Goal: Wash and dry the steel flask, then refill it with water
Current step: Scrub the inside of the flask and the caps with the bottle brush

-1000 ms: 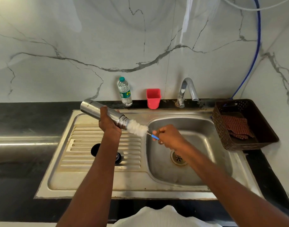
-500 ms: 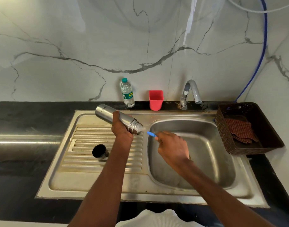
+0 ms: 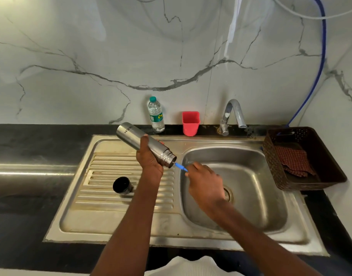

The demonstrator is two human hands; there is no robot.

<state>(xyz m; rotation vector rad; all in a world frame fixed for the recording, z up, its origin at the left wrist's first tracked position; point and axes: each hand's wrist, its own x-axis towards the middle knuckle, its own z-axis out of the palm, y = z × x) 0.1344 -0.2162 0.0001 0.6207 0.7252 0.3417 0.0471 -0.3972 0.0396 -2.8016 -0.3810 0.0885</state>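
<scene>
Head view: our left hand (image 3: 150, 162) grips the steel flask (image 3: 145, 144), tilted mouth-down left of the basin (image 3: 250, 156); our right hand (image 3: 205, 184) pinches the brush handle (image 3: 180, 166). Wet steel could slip, or hard scrubbing could bend the handle.

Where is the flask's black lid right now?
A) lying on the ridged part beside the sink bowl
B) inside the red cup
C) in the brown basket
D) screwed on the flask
A: the lid lies on the ridged draining board, away from the open-mouthed flask.

Bright, even light; bowed edges
</scene>
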